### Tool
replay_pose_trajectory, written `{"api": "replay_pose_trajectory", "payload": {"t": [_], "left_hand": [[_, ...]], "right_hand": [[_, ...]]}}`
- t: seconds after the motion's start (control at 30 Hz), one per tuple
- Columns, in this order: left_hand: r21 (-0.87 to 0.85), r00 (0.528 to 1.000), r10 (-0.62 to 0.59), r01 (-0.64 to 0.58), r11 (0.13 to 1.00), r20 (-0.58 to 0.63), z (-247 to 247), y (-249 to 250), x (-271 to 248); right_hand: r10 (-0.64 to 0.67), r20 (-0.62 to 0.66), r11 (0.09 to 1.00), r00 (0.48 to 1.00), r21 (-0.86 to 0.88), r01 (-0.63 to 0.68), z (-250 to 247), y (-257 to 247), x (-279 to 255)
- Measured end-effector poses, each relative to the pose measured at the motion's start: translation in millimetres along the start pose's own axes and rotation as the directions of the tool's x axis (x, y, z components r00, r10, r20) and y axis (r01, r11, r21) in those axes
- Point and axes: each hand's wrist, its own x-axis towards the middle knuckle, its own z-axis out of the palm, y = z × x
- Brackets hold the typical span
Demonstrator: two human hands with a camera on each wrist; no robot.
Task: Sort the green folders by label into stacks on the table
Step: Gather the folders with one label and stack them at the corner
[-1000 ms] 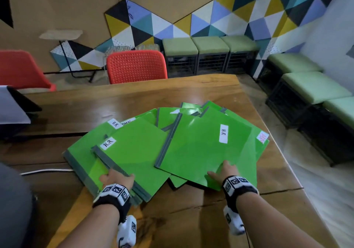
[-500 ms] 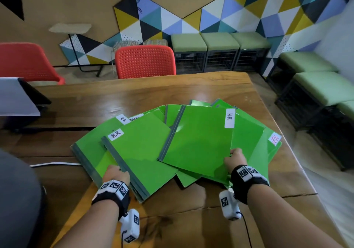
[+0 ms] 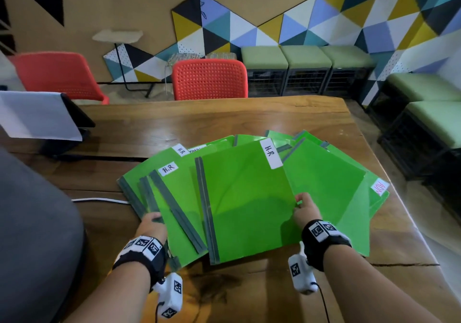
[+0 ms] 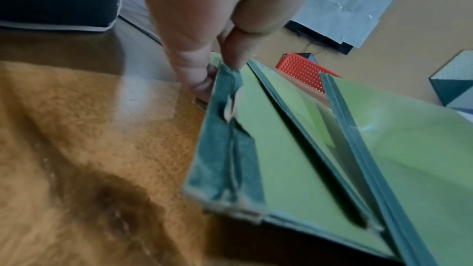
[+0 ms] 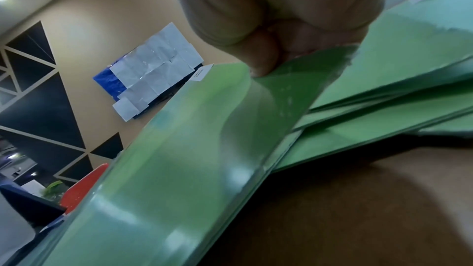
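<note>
Midway through the sort, the right hand (image 3: 304, 210) pinches the right-hand edge of a glossy green plastic folder (image 3: 247, 203) with a grey spine strip and a white label reading "H.R" (image 3: 270, 154); the right wrist view shows the thumb (image 5: 261, 58) clamped on the cover with the fingers curled beneath. That folder is lifted off the fanned spread, apparently so it can travel left to join its like. Its long axis runs away from the person, label end at the far edge, grey spine on the left side, near edge tipped toward the table's front.

Opposite, the left hand (image 3: 152, 225) grips the near spine corner of the left-hand green folders with white "H.R" labels (image 3: 169, 193), thumb and fingers closed over the worn grey binding (image 4: 225, 80). Steadying them seems the purpose, keeping a stack ready to receive the next one. These lie on the table, angled with spines toward the near left and labels toward the far side.

To the right, the remaining fanned green folders (image 3: 331, 185) rest overlapped on the brown wooden table (image 3: 249, 115), one with a white label lettered in red (image 3: 379, 187), too small to read in full.
</note>
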Motion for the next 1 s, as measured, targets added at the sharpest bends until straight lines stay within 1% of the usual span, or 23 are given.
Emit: {"api": "replay_pose_trajectory", "payload": {"t": [0.07,0.17,0.23,0.3,0.4,0.47,0.53,0.63,0.7,0.73,0.83,0.93,1.0], "left_hand": [[0.054,0.999,-0.027,0.026,0.998,0.022,-3.9,3.5,-0.4],[0.175,0.996,-0.081,0.073,0.982,0.040,-3.7,14.0,2.4],[0.250,0.994,-0.036,0.009,0.968,0.105,-1.9,22.4,5.6],[0.246,0.981,-0.027,-0.021,0.969,0.190,3.0,28.8,9.9],[0.175,0.973,-0.069,0.030,0.984,0.220,15.0,35.1,18.3],[0.001,0.969,-0.078,0.080,0.997,0.234,23.8,39.3,21.5],[-0.190,0.971,-0.101,0.143,0.971,0.216,30.1,41.4,25.0],[-0.245,0.970,-0.106,0.160,0.956,0.220,32.0,46.8,24.1],[-0.233,0.967,-0.063,0.121,0.965,0.245,30.8,47.9,24.2],[-0.215,0.972,-0.030,0.081,0.973,0.233,27.3,49.1,22.3],[-0.196,0.987,0.082,-0.054,0.979,0.138,8.0,53.0,15.7],[-0.232,0.985,0.164,-0.149,0.961,0.045,-14.2,49.0,18.7],[-0.236,0.982,0.189,-0.184,0.954,-0.001,-25.6,43.5,22.0]], "right_hand": [[0.024,-0.015,0.999,1.000,0.022,-0.023,9.7,-5.1,3.3],[0.014,-0.046,1.000,0.999,0.028,-0.013,22.1,-18.2,11.0],[-0.006,-0.047,1.000,0.999,0.016,0.006,27.5,-30.4,15.2],[-0.013,-0.018,1.000,1.000,0.005,0.013,32.4,-42.4,18.3],[-0.023,0.026,0.999,0.999,-0.024,0.024,39.0,-55.0,21.3],[-0.025,0.061,0.998,0.998,-0.057,0.028,46.1,-58.5,23.9],[-0.030,0.095,0.995,0.995,-0.089,0.039,53.5,-59.7,24.3],[-0.025,0.131,0.995,0.991,-0.092,0.037,62.3,-59.7,24.0],[-0.040,0.158,0.994,0.987,-0.099,0.056,65.0,-59.4,22.3],[-0.064,0.178,0.990,0.982,-0.113,0.085,65.6,-58.5,21.3],[-0.115,0.254,0.980,0.960,-0.131,0.152,64.2,-58.2,16.3],[-0.170,0.316,0.967,0.934,-0.128,0.219,54.5,-73.2,1.6],[-0.237,0.357,0.965,0.904,-0.019,0.261,46.2,-86.0,-9.9]]}}
